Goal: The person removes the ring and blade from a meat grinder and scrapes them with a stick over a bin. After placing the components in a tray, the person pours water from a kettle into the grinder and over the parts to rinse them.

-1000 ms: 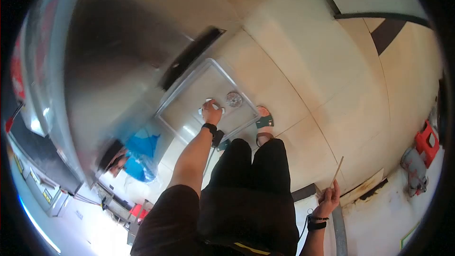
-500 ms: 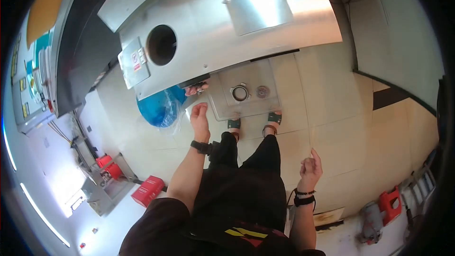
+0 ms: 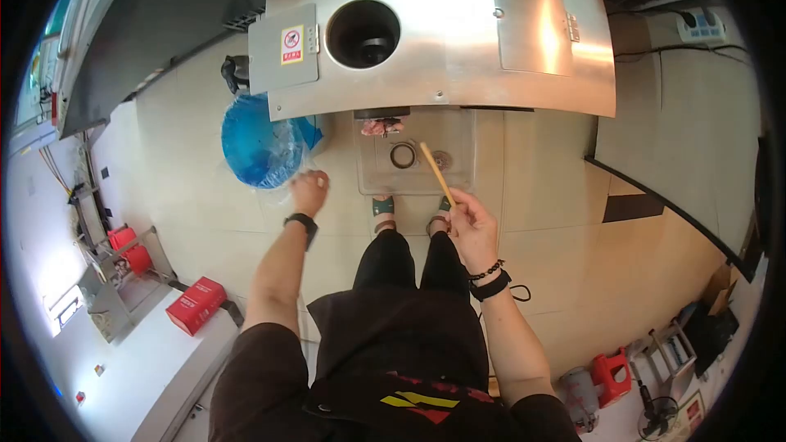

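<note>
My right hand [image 3: 473,229] is closed around one end of a thin wooden stick [image 3: 436,173], whose far end points up and left over a clear plastic tub [image 3: 417,185]. In the tub lie a metal ring [image 3: 403,155] and a round disc [image 3: 442,162], partly behind the stick. Raw meat [image 3: 382,127] hangs at a dark outlet under a steel machine [image 3: 442,57]. My left hand [image 3: 309,190] has curled fingers beside the clear plastic bag [image 3: 286,151] that lines a blue bucket [image 3: 246,143]. Whether anything sits in those fingers is hidden.
The machine's top has a round hole [image 3: 363,33], with a hinged flap [image 3: 283,45] on its left. A red box [image 3: 196,305] rests on a white surface at lower left. At lower right stand a red container [image 3: 611,376] and a small ladder [image 3: 673,354].
My right hand has come forward and inward from the right side, with the stick now plainly in view. My left hand has moved from near the meat to the bucket. The view has shifted.
</note>
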`<state>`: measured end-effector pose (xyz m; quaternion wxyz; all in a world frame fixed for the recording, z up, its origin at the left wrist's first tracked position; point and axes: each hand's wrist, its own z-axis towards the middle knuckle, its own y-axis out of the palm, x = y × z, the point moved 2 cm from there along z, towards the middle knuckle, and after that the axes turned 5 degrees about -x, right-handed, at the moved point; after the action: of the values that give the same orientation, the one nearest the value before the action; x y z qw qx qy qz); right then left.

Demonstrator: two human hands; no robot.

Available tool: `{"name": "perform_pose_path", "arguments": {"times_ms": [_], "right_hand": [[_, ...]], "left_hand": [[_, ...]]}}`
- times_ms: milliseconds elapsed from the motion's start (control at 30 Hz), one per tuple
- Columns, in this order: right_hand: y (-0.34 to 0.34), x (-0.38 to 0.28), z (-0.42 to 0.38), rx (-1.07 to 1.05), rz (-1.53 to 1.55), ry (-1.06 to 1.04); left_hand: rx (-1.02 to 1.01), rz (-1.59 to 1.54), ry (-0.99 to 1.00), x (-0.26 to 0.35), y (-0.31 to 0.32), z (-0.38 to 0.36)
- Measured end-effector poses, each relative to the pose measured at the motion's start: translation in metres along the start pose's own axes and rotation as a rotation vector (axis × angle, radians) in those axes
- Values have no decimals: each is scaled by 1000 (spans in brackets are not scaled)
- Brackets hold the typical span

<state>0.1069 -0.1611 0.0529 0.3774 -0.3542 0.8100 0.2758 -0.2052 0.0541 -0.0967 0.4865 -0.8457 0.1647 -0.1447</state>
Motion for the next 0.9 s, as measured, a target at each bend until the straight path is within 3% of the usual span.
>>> {"name": "perform_pose_path", "arguments": {"times_ms": [33, 100, 133, 267, 400, 600, 833, 900], "right_hand": [[3, -6, 2, -5, -21, 11], [11, -10, 3, 102, 242, 208], [12, -4, 5, 77, 348, 208], [41, -4, 7, 114, 364, 234], [54, -1, 8, 152, 423, 186], [76, -14, 28, 187, 596, 189], [105, -3, 112, 183, 861, 352], [105, -4, 120, 207, 849, 399]], "left_hand": [[95, -98, -3, -12, -10, 5], [307, -156, -13, -6, -41, 13], [313, -247, -9, 3, -61, 18], [112, -1270, -129, 49, -78, 25], [-276, -1909, -320, 122, -76, 5], [-383, -2320, -543, 167, -66, 8], [-455, -2331, -557, 164, -71, 30], [-549, -2333, -704, 168, -77, 30]]}}
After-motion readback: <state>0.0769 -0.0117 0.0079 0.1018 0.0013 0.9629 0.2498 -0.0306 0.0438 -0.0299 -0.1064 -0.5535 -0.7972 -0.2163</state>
